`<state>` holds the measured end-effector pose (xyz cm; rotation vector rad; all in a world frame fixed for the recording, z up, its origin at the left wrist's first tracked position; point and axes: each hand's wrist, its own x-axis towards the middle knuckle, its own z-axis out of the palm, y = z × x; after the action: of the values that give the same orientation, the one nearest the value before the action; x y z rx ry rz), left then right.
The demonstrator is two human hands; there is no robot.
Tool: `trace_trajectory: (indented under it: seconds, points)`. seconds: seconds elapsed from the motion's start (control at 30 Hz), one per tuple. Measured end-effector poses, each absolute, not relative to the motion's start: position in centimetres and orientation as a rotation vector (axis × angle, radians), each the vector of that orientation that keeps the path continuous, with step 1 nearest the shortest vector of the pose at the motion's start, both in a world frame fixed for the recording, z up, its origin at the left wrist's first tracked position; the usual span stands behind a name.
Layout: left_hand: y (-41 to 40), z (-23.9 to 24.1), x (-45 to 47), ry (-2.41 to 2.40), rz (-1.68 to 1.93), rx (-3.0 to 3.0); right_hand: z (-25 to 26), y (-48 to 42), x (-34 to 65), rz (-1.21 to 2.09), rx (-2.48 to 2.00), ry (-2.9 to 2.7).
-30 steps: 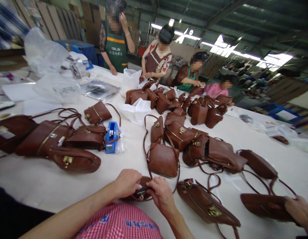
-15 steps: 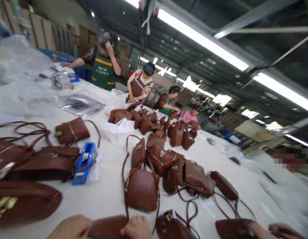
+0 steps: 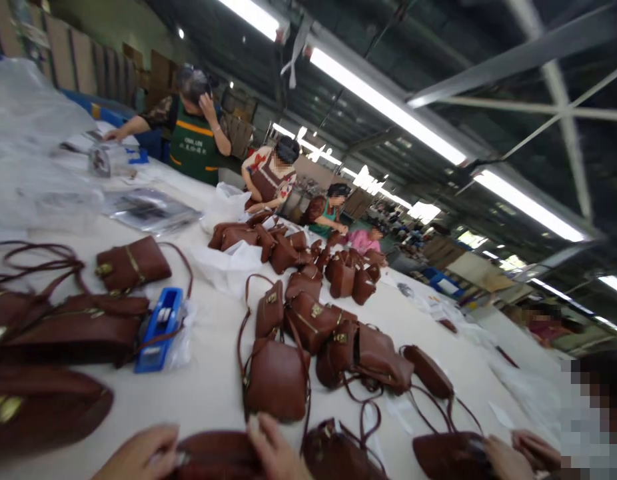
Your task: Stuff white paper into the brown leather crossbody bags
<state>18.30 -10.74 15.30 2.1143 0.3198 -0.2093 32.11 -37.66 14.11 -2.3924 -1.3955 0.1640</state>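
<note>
At the bottom edge of the head view, a brown leather handbag lies between my two hands. My left hand grips its left end, fingers bent against the leather. My right hand holds the other end, with the thumb and fingers over the top edge. The lower part of this bag is cut off by the frame. Just beyond it stands another brown handbag with a long strap. To the right of my right hand lies a further brown bag with a looped strap.
A blue tape dispenser stands left of centre beside several brown bags. More bags are heaped along the white table. At right, a co-worker's hands hold a bag. Clear plastic covers the far left; several people stand beyond.
The bag between my hands and both hands sit slightly higher in view, and its dark top shows more. The whole scene has shifted a little left. The co-worker at right has come further into view.
</note>
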Motion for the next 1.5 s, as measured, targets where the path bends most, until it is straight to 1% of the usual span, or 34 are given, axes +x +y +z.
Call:
trace_trajectory:
  seconds: [0.03,0.17,0.27,0.4,0.63,0.77,0.83,0.97,1.13,1.23,1.37,1.43,1.5]
  points:
    - [-10.8,15.8,17.9,0.336,-0.247,2.129,13.4,-38.1,31.4,0.159,-2.386,-1.335]
    - [-10.8,17.9,17.9,0.351,-0.291,2.145,11.7,-39.5,30.1,-0.069,-2.259,-1.209]
    - [-11.0,18.7,18.0,0.373,-0.299,2.115,11.9,-39.8,30.3,-0.088,-2.202,-1.264]
    - [-11.2,18.7,17.8,0.386,-0.247,2.128,12.5,-39.5,30.7,-0.093,-2.178,-1.318]
    - [-11.5,18.5,17.9,0.392,-0.197,2.131,12.7,-38.9,30.6,0.082,-2.106,-1.143]
    - [-11.0,18.0,17.7,0.446,-0.115,2.127,14.0,-39.4,30.8,0.242,-2.047,-1.21]
    - [-10.9,17.7,17.6,0.469,-0.101,2.103,14.9,-39.1,30.7,0.231,-2.063,-1.295]
    - [-12.0,17.4,17.4,0.484,-0.102,2.046,16.1,-35.9,29.0,0.082,-2.135,-1.449]
    - [-13.8,17.0,17.4,0.526,-0.145,1.91,15.3,-31.4,26.7,0.056,-2.085,-1.453]
    - [-13.6,16.5,17.0,0.488,-0.182,1.715,14.6,-31.1,26.8,0.104,-1.998,-1.465]
    - [-12.7,15.8,16.0,0.37,-0.208,1.424,15.0,-31.4,27.3,0.207,-1.991,-1.43]
    - [-12.5,15.6,15.6,0.333,-0.185,1.415,15.3,-31.4,27.3,0.266,-2.018,-1.397]
    - [-12.6,15.7,15.3,0.328,-0.129,1.545,15.4,-31.3,27.2,0.301,-2.035,-1.359]
